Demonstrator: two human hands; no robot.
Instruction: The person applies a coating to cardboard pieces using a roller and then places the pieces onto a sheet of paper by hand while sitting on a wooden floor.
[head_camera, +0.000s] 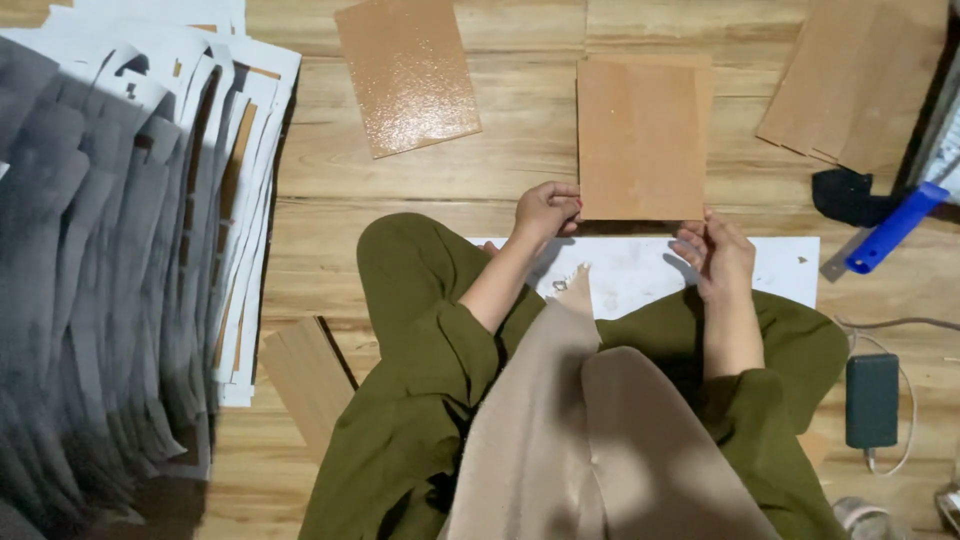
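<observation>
Seated on a pale wooden floor (420, 190), a person in olive green grips a stack of matte tan rectangular sheets (640, 135) by its near corners, the left hand (546, 210) pinching the left corner and the right hand (712, 255) the right. A white sheet (640, 270) lies under the hands. A glossy, speckled orange-brown sheet (406, 72) rests beyond, while a fanned pile of grey-and-white cut sheets (110, 250) fills the left side.
</observation>
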